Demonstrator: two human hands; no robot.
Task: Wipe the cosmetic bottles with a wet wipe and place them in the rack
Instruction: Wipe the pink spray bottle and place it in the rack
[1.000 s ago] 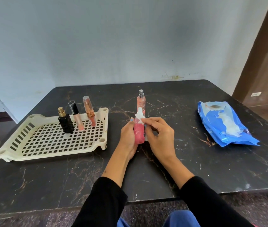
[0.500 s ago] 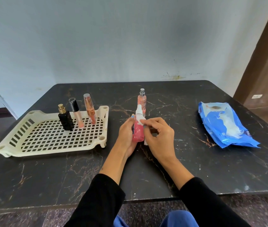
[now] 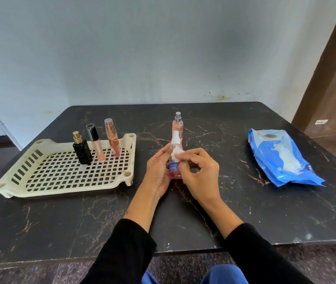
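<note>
My left hand (image 3: 158,171) grips a pink spray bottle (image 3: 173,171) with a white cap, held upright at the table's middle. My right hand (image 3: 200,171) pinches a small white wet wipe (image 3: 177,153) against the bottle's neck. A second pink spray bottle (image 3: 177,128) with a silver top stands just behind it. The cream plastic rack (image 3: 60,177) lies to the left. In its far part stand a black perfume bottle (image 3: 82,150), a black-capped lip gloss tube (image 3: 96,144) and a rose-gold tube (image 3: 112,137).
A blue wet-wipe pack (image 3: 282,158) lies at the right on the dark marble table (image 3: 60,222). A wall runs behind the table and a brown door frame (image 3: 327,68) stands at the far right.
The wipe has slid from the cap top down to the bottle's neck. The bottle is now more upright and its white cap is exposed.
</note>
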